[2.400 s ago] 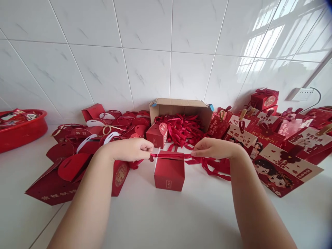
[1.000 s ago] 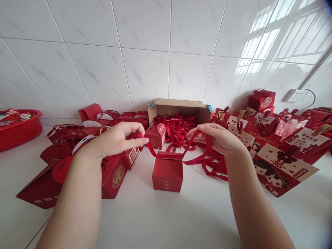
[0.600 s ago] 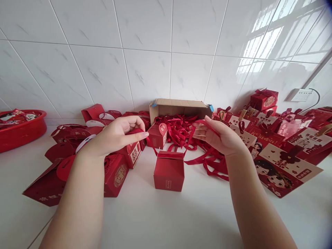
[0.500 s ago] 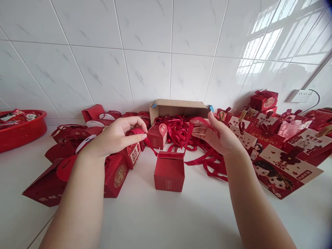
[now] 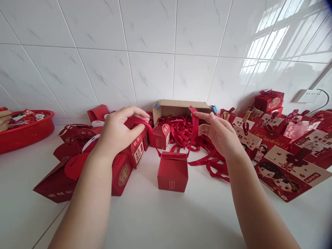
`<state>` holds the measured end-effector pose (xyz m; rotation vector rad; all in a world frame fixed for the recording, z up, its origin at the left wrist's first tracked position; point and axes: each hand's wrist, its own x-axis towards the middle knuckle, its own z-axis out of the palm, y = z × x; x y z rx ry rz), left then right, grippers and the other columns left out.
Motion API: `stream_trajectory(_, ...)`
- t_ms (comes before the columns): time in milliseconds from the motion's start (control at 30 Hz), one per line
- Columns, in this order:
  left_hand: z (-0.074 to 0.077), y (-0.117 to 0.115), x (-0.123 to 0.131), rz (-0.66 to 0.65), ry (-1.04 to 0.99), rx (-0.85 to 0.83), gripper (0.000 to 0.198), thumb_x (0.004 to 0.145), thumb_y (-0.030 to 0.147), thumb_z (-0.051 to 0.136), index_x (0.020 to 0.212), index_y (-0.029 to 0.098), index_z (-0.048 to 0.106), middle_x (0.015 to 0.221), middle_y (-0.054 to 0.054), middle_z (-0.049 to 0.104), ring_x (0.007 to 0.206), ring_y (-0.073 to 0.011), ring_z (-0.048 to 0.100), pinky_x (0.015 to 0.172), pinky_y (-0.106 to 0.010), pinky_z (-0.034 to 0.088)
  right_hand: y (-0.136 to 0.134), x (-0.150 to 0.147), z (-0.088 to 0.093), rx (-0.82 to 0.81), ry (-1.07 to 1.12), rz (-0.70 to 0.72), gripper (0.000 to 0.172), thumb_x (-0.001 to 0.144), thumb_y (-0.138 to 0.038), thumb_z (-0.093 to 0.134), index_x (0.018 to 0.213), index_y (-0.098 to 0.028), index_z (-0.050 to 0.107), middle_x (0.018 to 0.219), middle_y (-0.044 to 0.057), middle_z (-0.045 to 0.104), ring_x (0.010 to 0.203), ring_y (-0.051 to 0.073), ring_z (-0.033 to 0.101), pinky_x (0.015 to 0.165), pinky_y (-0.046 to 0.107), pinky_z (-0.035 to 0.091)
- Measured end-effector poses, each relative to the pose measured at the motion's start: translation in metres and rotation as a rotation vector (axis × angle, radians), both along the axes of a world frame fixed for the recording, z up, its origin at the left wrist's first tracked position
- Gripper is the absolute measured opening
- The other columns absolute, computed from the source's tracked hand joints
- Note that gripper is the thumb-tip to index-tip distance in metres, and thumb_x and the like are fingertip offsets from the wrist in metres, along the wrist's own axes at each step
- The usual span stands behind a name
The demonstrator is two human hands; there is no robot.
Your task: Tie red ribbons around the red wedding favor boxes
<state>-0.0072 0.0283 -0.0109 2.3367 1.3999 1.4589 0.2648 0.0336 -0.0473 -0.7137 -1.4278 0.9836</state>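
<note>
A small red gift box [image 5: 172,174] stands on the white counter between my forearms, with a red ribbon [image 5: 195,126] running through its top slots. My left hand [image 5: 123,129], left of the box and above it, has its fingers curled and the ribbon's left end between thumb and fingers. The other end is at the fingertips of my right hand [image 5: 215,129], raised to the right, thumb and index finger holding it. Behind the box stands another red box [image 5: 160,135] with a heart-shaped tab.
A cardboard carton [image 5: 185,103] spills a heap of red ribbons [image 5: 181,129]. Finished-looking red boxes [image 5: 123,174] crowd the left, and printed gift bags [image 5: 290,173] the right. At far left, another person's hand [image 5: 4,119] reaches into a red basin [image 5: 26,135]. A tiled wall rises behind.
Both my hands have lifted slightly, and the ribbon end at my right hand now stands up from its fingertips. The view has turned a little left, bringing another person's hand into sight at the basin.
</note>
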Motion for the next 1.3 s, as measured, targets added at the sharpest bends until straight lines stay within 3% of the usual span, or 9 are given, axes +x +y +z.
stream_trajectory(167,0.0,0.0,0.004,0.018,0.029,0.125,0.006,0.076,0.019,0.065,0.07,0.022,0.066,0.09,0.0,0.065,0.09,-0.0182,0.062,0.083,-0.034,0.053,-0.006,-0.008,0.001,0.072,-0.039,-0.055,0.029,0.085,-0.042,0.063,0.109,-0.028,0.07,0.09,0.001,0.07,0.082,0.014,0.063,0.078,0.029,0.051)
stream_trajectory(333,-0.006,-0.001,0.023,0.121,-0.089,0.374,0.013,0.077,0.03,0.071,0.065,0.027,0.068,0.107,0.001,0.057,0.111,-0.0238,0.053,0.094,-0.043,0.048,-0.013,-0.031,0.0,0.102,-0.13,-0.113,0.024,0.083,-0.038,0.065,0.1,-0.023,0.072,0.092,0.004,0.071,0.082,0.017,0.065,0.074,0.032,0.052)
stream_trajectory(500,-0.009,-0.013,0.041,0.058,-0.13,0.35,0.014,0.078,0.021,0.069,0.067,0.028,0.067,0.115,0.001,0.054,0.12,-0.0239,0.049,0.101,-0.043,0.045,-0.022,-0.059,-0.007,0.242,-0.23,-0.12,0.014,0.079,-0.035,0.07,0.087,-0.024,0.075,0.099,0.006,0.072,0.1,0.023,0.064,0.087,0.036,0.05)
stream_trajectory(633,-0.008,-0.023,0.049,0.014,-0.036,0.364,0.02,0.075,0.009,0.065,0.067,0.027,0.067,0.118,0.0,0.053,0.121,-0.0248,0.047,0.099,-0.043,0.045,-0.029,-0.072,-0.01,0.286,-0.222,-0.121,0.009,0.078,-0.032,0.071,0.083,-0.025,0.074,0.096,0.004,0.072,0.095,0.021,0.064,0.084,0.035,0.05)
stream_trajectory(733,-0.007,-0.027,0.052,-0.036,0.069,0.383,0.019,0.075,0.012,0.066,0.083,0.029,0.069,0.131,-0.001,0.046,0.128,-0.027,0.04,0.102,-0.043,0.042,-0.03,-0.073,-0.01,0.29,-0.177,-0.128,0.006,0.08,-0.024,0.066,0.078,-0.023,0.072,0.088,0.003,0.072,0.087,0.02,0.064,0.079,0.033,0.05)
stream_trajectory(867,-0.006,-0.031,0.051,-0.048,0.026,0.385,0.06,0.073,0.022,0.071,0.127,0.028,0.046,0.143,-0.008,0.03,0.137,-0.0292,0.028,0.107,-0.044,0.039,-0.03,-0.07,-0.007,0.186,-0.103,-0.105,0.004,0.077,-0.022,0.067,0.074,-0.022,0.07,0.088,0.004,0.071,0.084,0.02,0.064,0.071,0.031,0.051)
stream_trajectory(967,-0.003,-0.032,0.047,-0.067,0.021,0.344,0.049,0.077,0.014,0.063,0.122,0.027,0.046,0.128,-0.008,0.042,0.127,-0.0246,0.04,0.105,-0.04,0.04,-0.03,-0.068,-0.005,0.101,-0.038,-0.106,0.011,0.078,-0.032,0.068,0.078,-0.022,0.071,0.082,0.003,0.069,0.074,0.018,0.063,0.065,0.03,0.05)
stream_trajectory(1100,0.001,-0.034,0.043,-0.167,0.097,0.225,0.015,0.08,0.012,0.055,0.088,0.023,0.051,0.098,-0.003,0.053,0.101,-0.0208,0.053,0.092,-0.036,0.044,-0.031,-0.065,-0.002,0.164,-0.067,-0.225,0.02,0.076,-0.034,0.072,0.065,-0.019,0.064,0.067,0.001,0.061,0.064,0.014,0.055,0.063,0.028,0.046)
stream_trajectory(1300,-0.007,-0.03,0.053,-0.264,0.154,0.05,0.021,0.08,0.017,0.062,0.071,0.02,0.043,0.076,0.003,0.05,0.067,-0.0112,0.049,0.063,-0.026,0.043,-0.033,-0.059,0.004,0.206,-0.082,-0.271,0.028,0.078,-0.033,0.07,0.06,-0.018,0.056,0.06,-0.002,0.052,0.058,0.01,0.045,0.057,0.024,0.04)
